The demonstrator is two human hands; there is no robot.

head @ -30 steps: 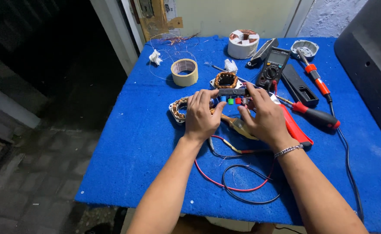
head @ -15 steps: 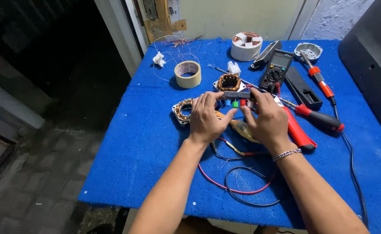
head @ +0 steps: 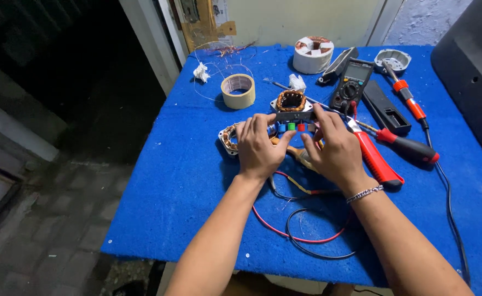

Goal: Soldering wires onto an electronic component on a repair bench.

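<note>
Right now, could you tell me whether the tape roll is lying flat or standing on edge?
Lying flat: the tape roll rests on the blue table, its round hole facing up.

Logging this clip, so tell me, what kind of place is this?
Likely a small electrical repair bench: a blue-covered table carrying copper-wound motor stators, a multimeter and a soldering iron.

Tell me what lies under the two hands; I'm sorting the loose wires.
Under the left hand and right hand, red and black wires trail out over the blue mat. Where the wires end is covered by the hands.
</note>
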